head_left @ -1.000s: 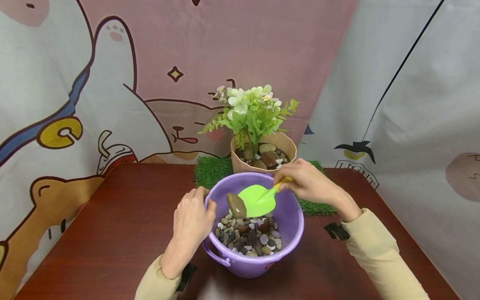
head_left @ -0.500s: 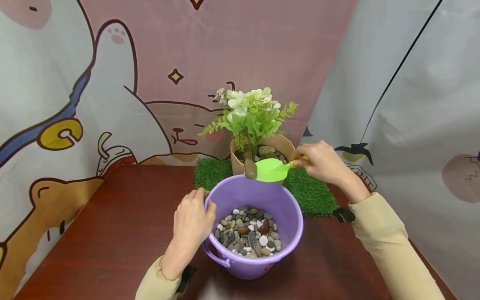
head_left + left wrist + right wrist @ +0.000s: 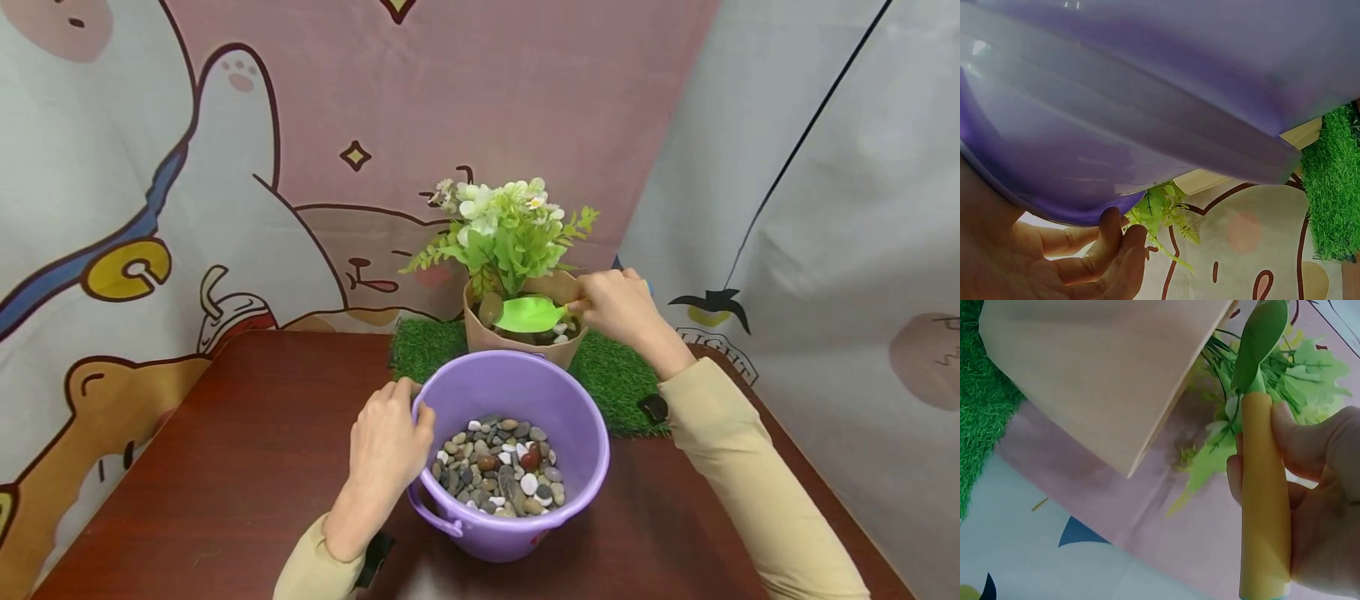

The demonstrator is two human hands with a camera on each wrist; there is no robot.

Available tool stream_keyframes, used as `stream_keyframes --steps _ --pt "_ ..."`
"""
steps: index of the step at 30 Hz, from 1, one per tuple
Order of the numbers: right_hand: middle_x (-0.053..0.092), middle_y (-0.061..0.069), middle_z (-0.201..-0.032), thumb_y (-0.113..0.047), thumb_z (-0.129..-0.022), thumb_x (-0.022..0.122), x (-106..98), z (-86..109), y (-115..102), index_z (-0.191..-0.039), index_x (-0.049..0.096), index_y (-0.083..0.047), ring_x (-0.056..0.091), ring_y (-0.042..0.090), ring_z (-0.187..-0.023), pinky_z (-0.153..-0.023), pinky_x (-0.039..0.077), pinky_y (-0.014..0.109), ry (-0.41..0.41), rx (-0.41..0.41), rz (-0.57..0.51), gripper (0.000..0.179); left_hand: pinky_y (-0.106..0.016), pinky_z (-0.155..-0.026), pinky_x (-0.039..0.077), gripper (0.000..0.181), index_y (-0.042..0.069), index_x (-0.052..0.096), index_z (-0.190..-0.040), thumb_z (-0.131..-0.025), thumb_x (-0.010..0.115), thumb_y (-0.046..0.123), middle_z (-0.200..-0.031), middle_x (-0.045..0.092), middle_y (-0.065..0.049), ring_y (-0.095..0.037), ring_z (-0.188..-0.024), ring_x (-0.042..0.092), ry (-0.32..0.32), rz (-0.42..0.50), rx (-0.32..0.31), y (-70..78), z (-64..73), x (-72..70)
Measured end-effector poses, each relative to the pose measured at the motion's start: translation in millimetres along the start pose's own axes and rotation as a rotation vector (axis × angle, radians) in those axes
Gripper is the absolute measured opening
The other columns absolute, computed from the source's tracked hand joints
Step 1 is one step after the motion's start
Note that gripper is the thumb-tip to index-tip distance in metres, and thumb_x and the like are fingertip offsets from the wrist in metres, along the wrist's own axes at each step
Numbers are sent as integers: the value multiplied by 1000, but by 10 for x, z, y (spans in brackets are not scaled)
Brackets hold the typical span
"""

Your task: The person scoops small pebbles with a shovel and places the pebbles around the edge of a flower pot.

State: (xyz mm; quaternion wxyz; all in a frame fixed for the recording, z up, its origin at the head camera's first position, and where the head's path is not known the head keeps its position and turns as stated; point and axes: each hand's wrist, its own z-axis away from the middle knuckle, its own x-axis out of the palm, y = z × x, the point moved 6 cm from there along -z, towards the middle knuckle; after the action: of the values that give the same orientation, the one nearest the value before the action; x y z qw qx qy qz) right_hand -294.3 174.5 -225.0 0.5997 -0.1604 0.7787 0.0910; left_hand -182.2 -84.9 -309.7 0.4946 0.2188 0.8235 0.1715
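Note:
My right hand (image 3: 617, 310) grips the yellow handle (image 3: 1265, 500) of a toy shovel with a green blade (image 3: 531, 314). The blade hovers over the opening of a tan paper planter (image 3: 491, 338) that holds green leaves and white flowers (image 3: 510, 225). A brown stone (image 3: 491, 309) shows right at the blade's left tip, inside the planter's rim. With thumb and fingers, my left hand (image 3: 390, 435) holds the left rim of a purple bucket (image 3: 588, 442). Pebbles (image 3: 498, 468) of mixed colours cover the bucket's bottom. In the left wrist view, the curled fingers (image 3: 1113, 240) meet the bucket's edge.
Under and around the planter lies a green turf mat (image 3: 618, 385). The bucket stands directly in front of it on a dark red-brown table (image 3: 255, 450). Its handle (image 3: 435, 512) hangs at the front left. A printed cloth (image 3: 360, 83) backs the table.
The right hand has lifted the shovel with the brown stone up out of the bucket, then moved it back over the planter. The left hand has stayed on the bucket rim.

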Motion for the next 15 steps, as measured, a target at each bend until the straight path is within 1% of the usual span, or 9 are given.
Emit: stream_keyframes --steps 4,9,15 --pt "66 8 -68 -22 -87 65 33 -34 -35 -68 61 -10 62 29 -69 -74 34 45 25 31 45 22 -49 -64 50 20 4 66 -95 -80 59 15 -85 66 -11 -32 -81 64 0 -1 4 8 5 6" --pt "64 9 -64 -20 -86 64 10 -38 -150 -61 57 -11 60 28 -64 -72 35 45 64 37 83 27 -49 -64 50 20 4 66 -96 -81 59 14 -86 66 -11 -32 -81 63 0 -2 3 11 9 13" --pt "62 11 -61 -19 -87 62 -11 -10 -264 -53 52 -13 60 28 -62 -69 40 48 65 70 92 35 -49 -65 50 20 3 66 -96 -81 58 14 -86 66 -11 -32 -82 64 -1 -1 2 15 14 23"
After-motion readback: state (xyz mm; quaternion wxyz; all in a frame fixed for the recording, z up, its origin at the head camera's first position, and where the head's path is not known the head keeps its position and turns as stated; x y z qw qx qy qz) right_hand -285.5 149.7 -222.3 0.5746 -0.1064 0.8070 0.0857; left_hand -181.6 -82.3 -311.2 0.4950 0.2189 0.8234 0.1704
